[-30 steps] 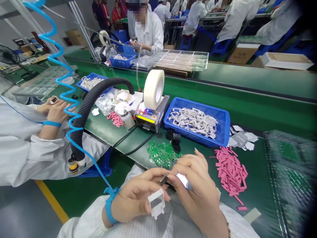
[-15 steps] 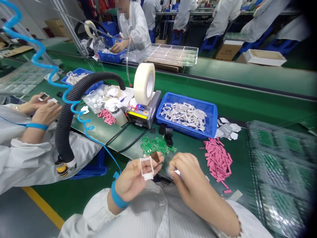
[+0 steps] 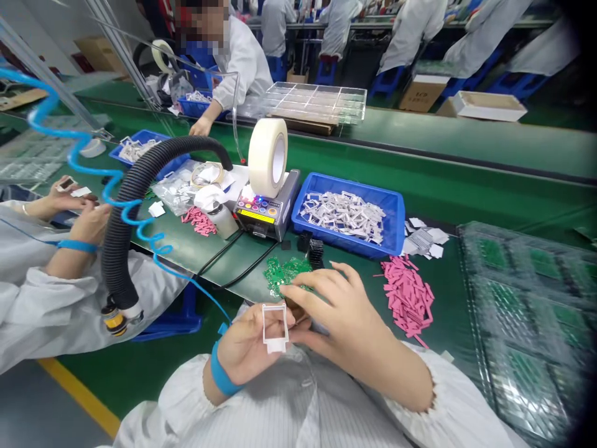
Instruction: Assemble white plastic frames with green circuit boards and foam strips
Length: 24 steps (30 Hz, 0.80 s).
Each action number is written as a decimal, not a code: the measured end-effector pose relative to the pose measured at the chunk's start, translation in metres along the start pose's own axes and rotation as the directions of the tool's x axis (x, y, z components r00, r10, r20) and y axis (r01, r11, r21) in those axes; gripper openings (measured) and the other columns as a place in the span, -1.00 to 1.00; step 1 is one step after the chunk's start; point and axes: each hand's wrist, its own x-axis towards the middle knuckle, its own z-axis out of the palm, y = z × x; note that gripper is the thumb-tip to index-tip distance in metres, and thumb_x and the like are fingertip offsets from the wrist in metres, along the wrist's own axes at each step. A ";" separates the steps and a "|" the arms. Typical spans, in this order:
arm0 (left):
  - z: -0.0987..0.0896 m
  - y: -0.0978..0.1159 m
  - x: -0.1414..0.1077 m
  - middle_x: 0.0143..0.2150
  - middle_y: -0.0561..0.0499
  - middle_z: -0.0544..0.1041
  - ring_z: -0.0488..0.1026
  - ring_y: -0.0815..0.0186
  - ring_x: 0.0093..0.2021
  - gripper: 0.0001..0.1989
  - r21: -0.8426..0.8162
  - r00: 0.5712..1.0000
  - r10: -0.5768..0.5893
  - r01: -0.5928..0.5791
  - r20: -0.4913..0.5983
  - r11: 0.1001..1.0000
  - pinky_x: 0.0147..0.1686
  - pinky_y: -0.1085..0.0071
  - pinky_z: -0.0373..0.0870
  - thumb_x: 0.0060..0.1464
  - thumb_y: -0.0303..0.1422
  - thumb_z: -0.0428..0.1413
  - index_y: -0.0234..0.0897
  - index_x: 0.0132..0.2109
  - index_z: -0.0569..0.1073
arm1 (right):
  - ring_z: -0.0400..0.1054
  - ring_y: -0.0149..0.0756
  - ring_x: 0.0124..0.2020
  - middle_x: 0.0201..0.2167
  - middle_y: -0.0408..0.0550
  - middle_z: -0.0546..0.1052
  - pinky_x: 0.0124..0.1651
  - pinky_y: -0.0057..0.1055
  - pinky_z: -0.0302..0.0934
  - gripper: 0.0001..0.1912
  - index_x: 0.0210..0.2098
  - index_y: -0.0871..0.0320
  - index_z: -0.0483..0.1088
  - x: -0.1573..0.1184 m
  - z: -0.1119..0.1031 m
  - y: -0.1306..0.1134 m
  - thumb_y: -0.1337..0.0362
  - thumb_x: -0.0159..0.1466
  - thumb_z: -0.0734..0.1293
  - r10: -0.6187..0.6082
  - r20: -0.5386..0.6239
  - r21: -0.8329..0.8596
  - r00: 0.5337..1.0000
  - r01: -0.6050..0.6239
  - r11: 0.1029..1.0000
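Note:
My left hand (image 3: 249,342), palm up, holds a small white plastic frame (image 3: 275,348) with a rectangular opening and a tab at its lower end. Behind the frame, at my left fingertips, a small dark brown panel (image 3: 291,305) shows in part. My right hand (image 3: 336,305) reaches over from the right, its index finger and thumb closed around that panel, other fingers raised; they hide most of it. Just beyond lie green circuit boards (image 3: 284,271) in a pile. A blue wristband (image 3: 221,368) circles my left wrist.
Past the boards, a blue bin (image 3: 396,218) holds many white frames, beside a tape dispenser (image 3: 263,211) with a large roll. Pink strips (image 3: 408,295) and clear trays (image 3: 517,298) lie right. At left a black hose (image 3: 114,249) arches near a co-worker's hands (image 3: 91,221).
My right hand has moved left and up from beside my left hand to the dark panel at its fingertips. The frame has turned slightly upright. A person opposite has reached forward.

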 end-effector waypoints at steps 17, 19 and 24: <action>0.003 0.002 -0.003 -0.09 -0.15 0.57 0.39 0.00 0.08 -0.67 0.007 0.981 0.087 -0.090 0.176 0.996 -0.05 0.18 0.35 -0.07 -0.07 0.18 -0.22 -0.29 0.58 | 0.39 -0.29 -0.02 -0.01 -0.04 0.46 -0.08 -0.27 0.35 -0.64 -0.14 0.00 0.23 0.004 0.040 -0.005 0.18 0.14 0.41 0.130 0.075 0.993 0.989 -0.086 0.079; 0.006 0.003 -0.004 -0.09 -0.16 0.56 0.39 -0.02 0.07 -0.67 0.024 0.984 0.093 -0.098 0.149 0.995 -0.06 0.16 0.36 -0.09 -0.07 0.19 -0.25 -0.30 0.58 | 0.34 -0.27 0.04 0.02 -0.02 0.44 -0.01 -0.23 0.30 -0.61 -0.10 -0.01 0.23 0.004 0.036 -0.004 0.13 0.14 0.41 0.124 0.055 0.982 0.991 -0.076 0.173; 0.014 0.010 -0.011 0.03 -0.18 0.48 0.40 -0.01 0.04 -0.67 0.247 0.977 0.159 -0.191 0.143 0.950 0.05 0.04 0.25 -0.12 -0.08 0.22 -0.23 -0.29 0.60 | 0.32 -0.29 -0.27 -0.33 -0.09 0.42 -0.26 -0.32 0.23 -0.80 -0.24 0.06 0.28 0.008 0.011 -0.005 0.09 0.25 0.28 0.203 -0.188 0.672 0.961 -0.025 0.740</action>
